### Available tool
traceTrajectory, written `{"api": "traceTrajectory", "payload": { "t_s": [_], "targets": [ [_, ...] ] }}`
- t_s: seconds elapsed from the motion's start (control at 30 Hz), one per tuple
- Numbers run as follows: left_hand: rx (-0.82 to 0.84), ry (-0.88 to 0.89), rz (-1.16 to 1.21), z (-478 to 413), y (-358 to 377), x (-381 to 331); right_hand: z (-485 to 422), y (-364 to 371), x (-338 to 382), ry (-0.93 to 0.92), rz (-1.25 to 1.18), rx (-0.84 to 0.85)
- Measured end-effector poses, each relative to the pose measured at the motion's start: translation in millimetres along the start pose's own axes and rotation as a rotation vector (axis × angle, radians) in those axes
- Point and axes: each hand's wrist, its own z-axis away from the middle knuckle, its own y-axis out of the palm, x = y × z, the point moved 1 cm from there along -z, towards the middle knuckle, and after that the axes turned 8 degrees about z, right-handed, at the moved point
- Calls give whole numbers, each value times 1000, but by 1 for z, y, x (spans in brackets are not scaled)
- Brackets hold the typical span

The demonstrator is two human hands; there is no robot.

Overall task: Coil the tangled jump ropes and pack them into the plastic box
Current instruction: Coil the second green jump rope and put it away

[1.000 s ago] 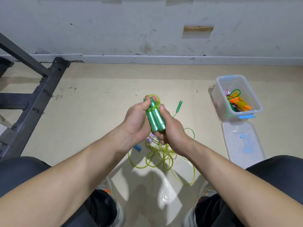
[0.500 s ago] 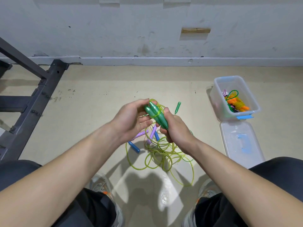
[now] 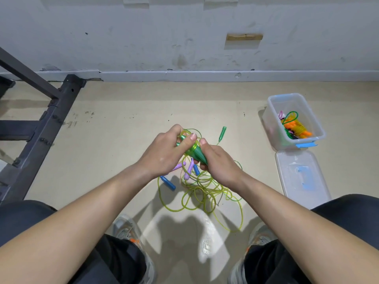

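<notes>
My right hand (image 3: 220,165) grips a pair of green jump-rope handles (image 3: 197,154) held above the floor, tips pointing up and left. My left hand (image 3: 166,152) pinches the top of the handles, thumb across yellow-green cord wound there. Below lies a tangle of yellow-green rope (image 3: 202,198) with purple handles (image 3: 189,170) and blue handles (image 3: 168,183) mixed in. One more green handle (image 3: 222,133) lies on the floor behind my hands. The clear plastic box (image 3: 275,119) stands at the right and holds coiled orange and green ropes (image 3: 296,128).
The box's clear lid (image 3: 301,177) with a blue latch lies on the floor just in front of the box. A dark metal frame (image 3: 41,128) runs along the left. A grey wall with a baseboard (image 3: 184,75) closes the back. My knees and shoes fill the lower edge.
The green handles have tilted from upright to slanting left and dropped lower. My left hand opened off them, then closed again on their upper end.
</notes>
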Motion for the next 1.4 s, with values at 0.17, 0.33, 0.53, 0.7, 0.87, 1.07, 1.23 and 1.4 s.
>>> {"api": "traceTrajectory", "payload": {
  "t_s": [0.17,0.33,0.53,0.7,0.87,1.07,1.23,1.4],
  "targets": [
    [167,14,85,-4,-3,10,4,-7,3,37,-6,192],
    [268,-69,271,-4,-1,10,4,-26,8,-13,55,400],
    [392,-162,535,-2,0,5,-2,-38,4,-12,-81,338],
    [513,-140,725,0,-7,-5,-15,-51,-5,63,-689,184],
    [397,-87,914,-4,-8,-7,-13,-30,-8,107,-889,112],
    [-52,-151,799,-12,6,13,17,27,9,125,-524,-18],
    [-273,-50,260,-10,17,22,26,13,31,-118,194,-213],
    [-172,-18,81,-5,29,22,15,-16,33,-266,778,-97]
  ]
}}
